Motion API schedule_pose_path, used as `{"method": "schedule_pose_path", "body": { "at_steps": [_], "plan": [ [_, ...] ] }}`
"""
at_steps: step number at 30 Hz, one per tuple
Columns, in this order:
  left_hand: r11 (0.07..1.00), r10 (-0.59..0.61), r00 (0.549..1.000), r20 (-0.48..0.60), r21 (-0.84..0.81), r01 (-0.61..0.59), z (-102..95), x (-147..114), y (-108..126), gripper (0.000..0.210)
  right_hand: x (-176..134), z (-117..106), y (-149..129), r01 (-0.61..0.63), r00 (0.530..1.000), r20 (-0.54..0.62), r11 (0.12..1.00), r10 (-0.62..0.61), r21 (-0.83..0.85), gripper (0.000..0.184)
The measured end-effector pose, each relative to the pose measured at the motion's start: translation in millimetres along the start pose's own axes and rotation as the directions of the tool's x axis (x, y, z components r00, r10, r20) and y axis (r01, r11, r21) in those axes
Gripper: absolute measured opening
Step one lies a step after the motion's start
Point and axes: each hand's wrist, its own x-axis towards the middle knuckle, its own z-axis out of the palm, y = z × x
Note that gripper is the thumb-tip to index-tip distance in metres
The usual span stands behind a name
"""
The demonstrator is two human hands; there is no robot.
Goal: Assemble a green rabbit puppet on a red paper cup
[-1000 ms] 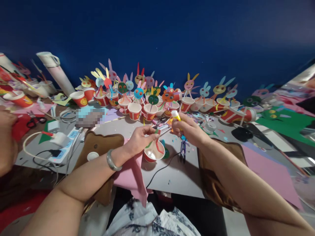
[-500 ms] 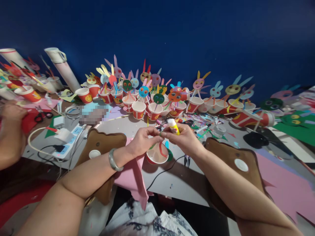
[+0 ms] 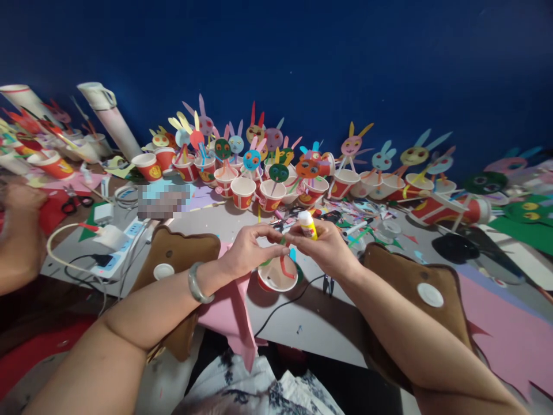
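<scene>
Below the blue wall (image 3: 276, 63), toward the front edge of the grey table (image 3: 311, 320), sits a paper cup (image 3: 275, 282). Above it, the left hand (image 3: 254, 248) pinches a green strip (image 3: 284, 240); the right hand (image 3: 327, 245), clasping a glue stick (image 3: 310, 227), meets it. Pressing a join, I'd judge; next calls for steadiness.

On the worktop (image 3: 319, 320) before us we have one cup (image 3: 276, 282), pliers (image 3: 328, 285) to its right, a power strip (image 3: 113, 262) far left, and figures (image 3: 252, 161) in other cups (image 3: 243, 193) behind.
</scene>
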Motion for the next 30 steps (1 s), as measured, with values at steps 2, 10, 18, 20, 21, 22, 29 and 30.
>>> {"method": "schedule_pose_path", "body": {
  "at_steps": [2,10,18,20,21,22,29,30],
  "plan": [
    [1.000,-0.019,1.000,0.012,-0.002,0.019,-0.2,-0.2,-0.1,0.024,0.2,0.5,0.9,-0.004,1.000,0.002,1.000,0.004,0.010,0.031],
    [0.999,-0.034,0.998,0.047,0.009,0.034,-1.4,-0.1,2.6,0.032,-0.4,0.6,3.9,-0.041,0.999,0.036,0.999,0.040,0.033,0.034],
    [0.996,-0.087,0.994,0.063,-0.008,0.087,-0.8,0.2,3.6,0.034,3.0,5.3,8.3,-0.243,0.964,0.173,0.929,0.200,0.280,0.043],
    [0.994,-0.104,0.992,0.074,-0.016,0.105,-0.7,-0.6,6.2,0.034,3.0,6.5,8.8,-0.292,0.950,0.201,0.904,0.238,0.313,0.044],
    [0.993,-0.116,0.990,0.079,-0.022,0.118,-0.5,-0.9,7.7,0.033,2.9,7.0,9.0,-0.312,0.944,0.211,0.891,0.253,0.330,0.044],
    [0.991,-0.131,0.988,0.083,-0.030,0.134,-0.3,-1.1,9.0,0.033,2.9,7.5,9.2,-0.325,0.940,0.216,0.880,0.263,0.346,0.044],
    [0.962,-0.243,0.967,0.080,-0.107,0.250,0.8,0.4,11.8,0.036,4.8,6.9,10.5,-0.258,0.961,0.179,0.921,0.212,0.291,0.043],
    [0.956,-0.258,0.963,0.081,-0.122,0.267,0.8,0.7,12.1,0.036,5.1,5.4,10.5,-0.222,0.970,0.155,0.942,0.187,0.251,0.042]
  ]
}}
